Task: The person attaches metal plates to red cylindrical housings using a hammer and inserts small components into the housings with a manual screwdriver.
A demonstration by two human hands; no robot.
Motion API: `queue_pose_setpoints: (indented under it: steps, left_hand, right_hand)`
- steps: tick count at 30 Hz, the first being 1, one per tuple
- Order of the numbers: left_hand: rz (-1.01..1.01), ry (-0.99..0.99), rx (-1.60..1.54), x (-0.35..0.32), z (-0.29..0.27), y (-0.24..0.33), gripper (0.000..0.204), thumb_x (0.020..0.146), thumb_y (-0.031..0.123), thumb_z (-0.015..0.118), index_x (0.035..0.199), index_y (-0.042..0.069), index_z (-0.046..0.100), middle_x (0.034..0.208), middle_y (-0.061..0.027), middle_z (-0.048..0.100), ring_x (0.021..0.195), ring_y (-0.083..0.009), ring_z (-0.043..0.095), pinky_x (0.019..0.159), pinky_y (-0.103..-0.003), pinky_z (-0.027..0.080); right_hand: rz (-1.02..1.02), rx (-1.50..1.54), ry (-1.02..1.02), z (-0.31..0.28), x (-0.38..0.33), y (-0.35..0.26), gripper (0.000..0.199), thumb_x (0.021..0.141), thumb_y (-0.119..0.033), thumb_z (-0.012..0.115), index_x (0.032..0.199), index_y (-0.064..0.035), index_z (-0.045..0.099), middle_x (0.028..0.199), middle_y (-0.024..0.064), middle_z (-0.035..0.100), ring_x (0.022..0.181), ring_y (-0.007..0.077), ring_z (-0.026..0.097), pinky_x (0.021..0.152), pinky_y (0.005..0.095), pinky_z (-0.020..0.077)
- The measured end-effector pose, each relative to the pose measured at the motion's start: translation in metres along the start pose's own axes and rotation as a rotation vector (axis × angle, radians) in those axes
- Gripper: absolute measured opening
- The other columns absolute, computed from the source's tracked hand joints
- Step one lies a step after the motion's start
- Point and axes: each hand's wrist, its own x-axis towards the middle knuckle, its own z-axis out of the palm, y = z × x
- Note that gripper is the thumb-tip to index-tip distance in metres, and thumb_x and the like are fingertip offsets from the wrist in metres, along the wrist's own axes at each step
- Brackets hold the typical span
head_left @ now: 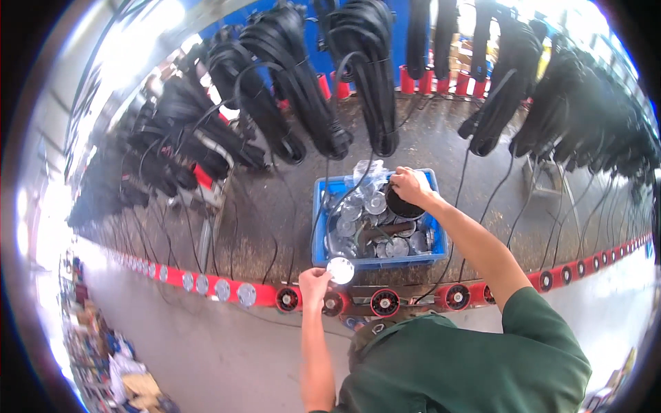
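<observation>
My left hand [315, 283] pinches a silver disc [342, 271] by its edge, just off the near left corner of a blue bin [379, 262]. My right hand [410, 186] grips the rim of a black cup [402, 205] inside the bin, among loose metal discs [375, 203], with clear plastic [372, 171] at the back.
</observation>
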Motion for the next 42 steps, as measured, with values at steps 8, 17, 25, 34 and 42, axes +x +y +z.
queue_pose_setpoints:
  steps: [8, 17, 25, 34, 42]
  left_hand:
    - [0.153, -0.699, -1.016, -0.062, -0.023, 0.029, 0.055, 0.113, 0.038, 0.058, 0.155, 0.003, 0.051, 0.156, -0.0272, 0.054, 0.137, -0.0486, 0.06, 0.105, -0.074, 0.054]
    - [-0.059, -0.571, -1.148, -0.079, 0.031, 0.038, 0.067, 0.117, 0.058, 0.031, 0.153, 0.004, 0.047, 0.152, -0.0473, 0.046, 0.142, -0.0606, 0.05, 0.119, -0.065, 0.047]
    - [0.009, -0.65, -1.088, -0.083, 0.046, 0.04, 0.05, 0.118, 0.047, 0.039, 0.158, 0.019, 0.045, 0.162, -0.0247, 0.051, 0.133, -0.0562, 0.061, 0.107, -0.068, 0.055]
    - [0.04, -0.626, -1.249, -0.088, 0.065, 0.054, 0.049, 0.117, 0.044, 0.042, 0.153, 0.012, 0.051, 0.146, -0.0303, 0.061, 0.137, -0.0527, 0.059, 0.119, -0.063, 0.048]
    - [0.084, -0.621, -1.156, -0.081, 0.065, 0.057, 0.056, 0.117, 0.049, 0.037, 0.155, 0.011, 0.05, 0.152, -0.0334, 0.057, 0.136, -0.048, 0.061, 0.114, -0.063, 0.05]
  right_hand:
    - [0.097, -0.06, -0.139, -0.037, -0.007, -0.004, 0.02, 0.089, -0.024, 0.072, 0.099, -0.0062, 0.068, 0.095, 0.0187, 0.07, 0.095, 0.0411, 0.071, 0.079, 0.0504, 0.0588]
    - [0.161, 0.086, -0.053, -0.049, -0.023, -0.012, 0.012, 0.086, -0.017, 0.072, 0.092, -0.0061, 0.073, 0.101, 0.0156, 0.069, 0.101, 0.0392, 0.07, 0.087, 0.0488, 0.0586]
    - [0.274, 0.177, 0.177, -0.05, -0.033, -0.015, 0.014, 0.088, -0.023, 0.072, 0.092, -0.0099, 0.075, 0.095, 0.0104, 0.073, 0.097, 0.0357, 0.073, 0.085, 0.0478, 0.0606]
    - [0.383, -0.182, -0.05, -0.037, -0.037, -0.004, 0.022, 0.092, -0.029, 0.071, 0.098, -0.0096, 0.078, 0.093, 0.015, 0.078, 0.093, 0.0381, 0.076, 0.083, 0.049, 0.0615]
    - [0.492, 1.034, -0.135, -0.128, -0.047, -0.062, 0.02, 0.1, -0.019, 0.071, 0.108, -0.0009, 0.073, 0.095, 0.0063, 0.076, 0.083, 0.015, 0.069, 0.076, 0.0331, 0.0572]
